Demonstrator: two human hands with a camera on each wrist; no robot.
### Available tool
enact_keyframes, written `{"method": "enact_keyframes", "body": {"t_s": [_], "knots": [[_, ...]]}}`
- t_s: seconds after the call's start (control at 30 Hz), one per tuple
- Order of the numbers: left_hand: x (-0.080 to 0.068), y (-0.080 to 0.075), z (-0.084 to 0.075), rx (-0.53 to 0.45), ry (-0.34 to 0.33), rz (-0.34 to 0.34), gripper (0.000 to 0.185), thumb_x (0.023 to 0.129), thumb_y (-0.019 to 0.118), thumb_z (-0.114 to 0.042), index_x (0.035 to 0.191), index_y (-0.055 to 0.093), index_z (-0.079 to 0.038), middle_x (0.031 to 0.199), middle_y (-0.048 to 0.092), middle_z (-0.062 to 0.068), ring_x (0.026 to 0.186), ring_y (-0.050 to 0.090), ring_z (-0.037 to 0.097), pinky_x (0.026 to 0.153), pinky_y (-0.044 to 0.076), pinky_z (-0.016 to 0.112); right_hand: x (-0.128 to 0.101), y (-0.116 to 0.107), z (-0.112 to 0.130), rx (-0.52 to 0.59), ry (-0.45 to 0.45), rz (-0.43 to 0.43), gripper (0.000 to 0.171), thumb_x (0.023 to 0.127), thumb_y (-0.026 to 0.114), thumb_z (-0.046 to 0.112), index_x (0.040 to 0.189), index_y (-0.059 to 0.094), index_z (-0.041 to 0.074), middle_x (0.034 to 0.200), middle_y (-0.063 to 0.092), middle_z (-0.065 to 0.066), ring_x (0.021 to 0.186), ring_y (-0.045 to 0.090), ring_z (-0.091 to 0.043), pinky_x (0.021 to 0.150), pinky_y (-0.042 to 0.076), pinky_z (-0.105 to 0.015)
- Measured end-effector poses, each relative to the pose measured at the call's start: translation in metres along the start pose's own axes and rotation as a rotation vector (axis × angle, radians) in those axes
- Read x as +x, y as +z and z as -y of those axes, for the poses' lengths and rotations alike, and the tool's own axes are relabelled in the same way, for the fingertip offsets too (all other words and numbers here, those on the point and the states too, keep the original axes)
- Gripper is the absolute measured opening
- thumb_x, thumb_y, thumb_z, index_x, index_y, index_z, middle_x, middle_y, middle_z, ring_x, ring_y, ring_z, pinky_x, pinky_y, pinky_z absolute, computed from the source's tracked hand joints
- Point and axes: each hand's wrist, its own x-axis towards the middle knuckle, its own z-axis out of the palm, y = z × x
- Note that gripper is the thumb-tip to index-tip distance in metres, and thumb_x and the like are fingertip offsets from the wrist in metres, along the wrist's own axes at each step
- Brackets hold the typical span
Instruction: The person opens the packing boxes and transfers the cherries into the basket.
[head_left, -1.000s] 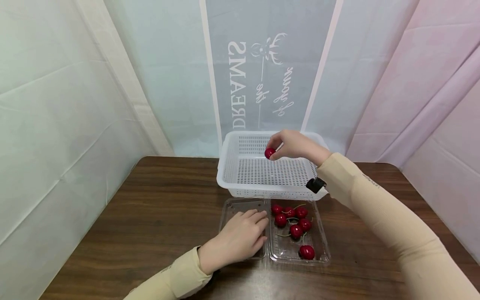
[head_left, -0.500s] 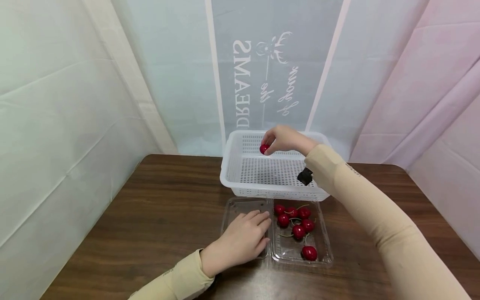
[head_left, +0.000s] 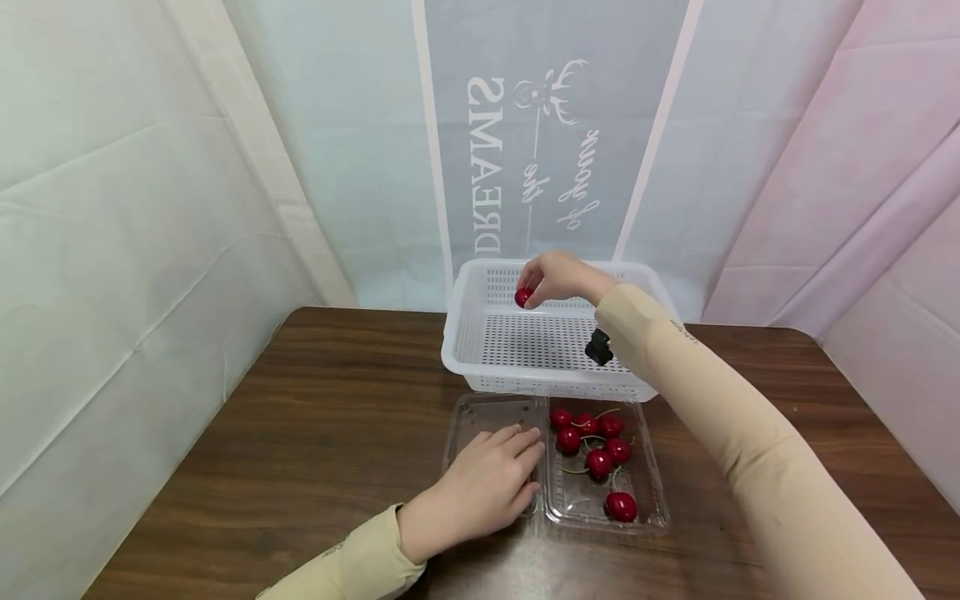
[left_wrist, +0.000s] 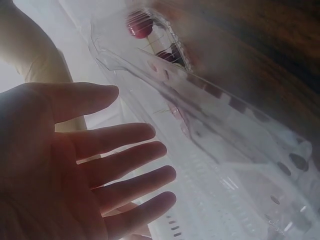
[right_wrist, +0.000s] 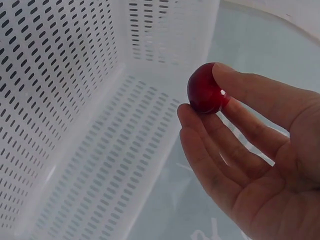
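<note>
My right hand (head_left: 551, 277) pinches a red cherry (head_left: 523, 297) between thumb and fingertips above the far left part of a white perforated basket (head_left: 480, 379). In the right wrist view the cherry (right_wrist: 206, 94) hangs over the bare basket floor (right_wrist: 100, 170). My left hand (head_left: 483, 487) lies flat, fingers straight, on the left half of an open clear plastic clamshell (head_left: 480, 412). The right half of the clamshell (head_left: 648, 492) holds several red cherries (head_left: 598, 462) with stems. In the left wrist view my left hand (left_wrist: 100, 165) is spread against the clear plastic (left_wrist: 225, 150).
The basket and clamshell sit on a dark wooden table (head_left: 300, 417). Pale sheets hang close behind and at both sides, one with mirrored lettering (head_left: 525, 150). A small black device (head_left: 598, 347) sits at my right wrist.
My right hand has carried the cherry a little further left and back over the basket. My left hand has stayed on the clamshell.
</note>
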Motion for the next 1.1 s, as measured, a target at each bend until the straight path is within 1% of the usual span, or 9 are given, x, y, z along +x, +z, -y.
{"method": "enact_keyframes", "body": {"t_s": [0.3,0.43,0.5,0.67,0.77,0.87,0.97,1.1], "knots": [[-0.003,-0.001,-0.002,-0.007,0.006,0.021,0.040,0.091,0.059,-0.036,0.122,0.063,-0.011,0.129,0.060,0.005,0.120,0.056,0.023,0.090,0.049,0.034,0.016,0.012,0.000,0.011,0.005,0.040,0.028,0.078,0.076,0.012,0.104,0.068,0.005,0.104,0.071,-0.013,0.096,0.067,-0.023,0.084,0.051,-0.035],[-0.003,-0.001,-0.002,0.000,0.010,0.010,0.040,0.090,0.060,-0.036,0.121,0.063,-0.011,0.129,0.060,0.005,0.120,0.056,0.023,0.090,0.049,0.034,0.022,0.017,0.002,0.008,0.019,0.057,0.027,0.079,0.075,0.012,0.104,0.068,0.006,0.104,0.071,-0.012,0.097,0.066,-0.022,0.085,0.050,-0.035],[-0.003,-0.001,-0.002,0.005,0.013,0.000,0.040,0.090,0.060,-0.036,0.121,0.063,-0.011,0.128,0.061,0.005,0.119,0.057,0.023,0.089,0.050,0.034,0.025,0.019,0.002,-0.013,0.025,0.060,0.027,0.078,0.076,0.013,0.103,0.068,0.006,0.104,0.071,-0.012,0.096,0.065,-0.021,0.085,0.050,-0.035],[-0.003,-0.001,-0.002,0.012,0.016,-0.009,0.040,0.089,0.061,-0.036,0.120,0.063,-0.011,0.128,0.061,0.005,0.119,0.057,0.023,0.089,0.049,0.034,0.033,0.026,-0.001,-0.018,0.065,0.070,0.027,0.077,0.077,0.014,0.102,0.068,0.007,0.106,0.070,-0.012,0.091,0.065,-0.020,0.079,0.052,-0.031],[-0.003,-0.001,-0.002,0.014,0.015,-0.006,0.040,0.089,0.060,-0.036,0.121,0.063,-0.011,0.128,0.061,0.005,0.119,0.057,0.023,0.089,0.049,0.034,0.037,0.031,-0.001,-0.001,0.070,0.082,0.027,0.078,0.076,0.014,0.102,0.068,0.006,0.107,0.070,-0.012,0.088,0.065,-0.019,0.074,0.054,-0.029],[-0.003,-0.001,-0.002,0.018,0.014,-0.008,0.040,0.089,0.061,-0.036,0.120,0.063,-0.011,0.128,0.061,0.005,0.119,0.057,0.023,0.089,0.049,0.034,0.040,0.035,0.000,-0.002,0.067,0.096,0.026,0.078,0.075,0.014,0.102,0.068,0.006,0.108,0.070,-0.012,0.086,0.064,-0.017,0.074,0.054,-0.031],[-0.002,-0.002,-0.002,0.024,0.012,-0.013,0.040,0.088,0.061,-0.036,0.120,0.063,-0.011,0.127,0.061,0.005,0.118,0.057,0.023,0.088,0.049,0.034,0.043,0.039,0.000,-0.006,0.076,0.109,0.027,0.078,0.075,0.013,0.103,0.068,0.006,0.109,0.069,-0.012,0.086,0.064,-0.017,0.077,0.054,-0.036],[-0.003,-0.003,-0.002,0.036,0.012,-0.013,0.041,0.088,0.061,-0.037,0.120,0.063,-0.011,0.127,0.061,0.004,0.118,0.057,0.022,0.088,0.049,0.033,0.043,0.043,0.001,-0.002,0.094,0.128,0.027,0.079,0.074,0.012,0.104,0.068,0.006,0.110,0.069,-0.012,0.088,0.063,-0.017,0.081,0.053,-0.038]]}}
